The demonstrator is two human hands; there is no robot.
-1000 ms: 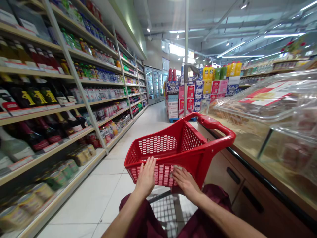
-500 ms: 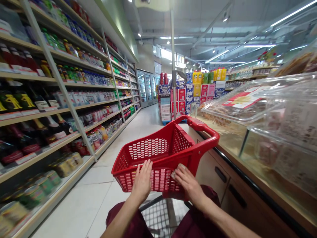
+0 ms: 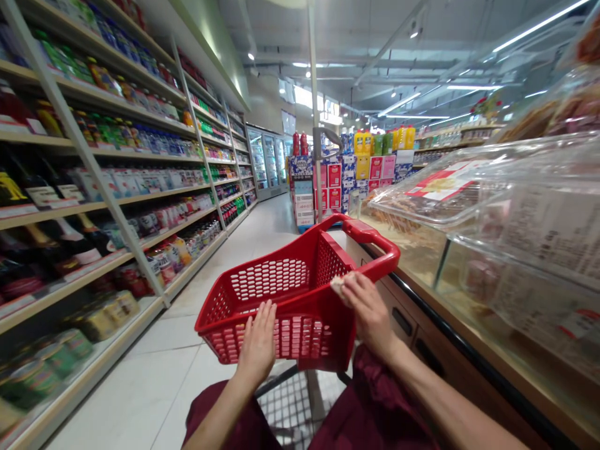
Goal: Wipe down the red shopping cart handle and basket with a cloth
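A red plastic shopping cart [image 3: 276, 275] with perforated walls stands sideways before me. My left hand [image 3: 259, 337] lies flat with fingers extended against the near wall, fingertips close to the rim. My right hand [image 3: 368, 306] is closed on a crumpled whitish cloth [image 3: 338, 285], pressed to the upper rim near the handle end. Most of the cloth is hidden under the fingers. The cart's red handle [image 3: 389, 253] rises to the right of that hand.
Shelves of bottles and cans [image 3: 140, 200] line the left side. At right, a counter [image 3: 454, 312] bears clear plastic food boxes [image 3: 435, 187]. Stacked cartons [image 3: 328, 187] and a grey pole [image 3: 313, 94] stand ahead. White floor tiles [image 3: 169, 369] run along the aisle.
My right hand has moved up with the cloth, from the cart's perforated side wall to its upper rim near the handle. My left hand stays on the near wall. The view has shifted slightly.
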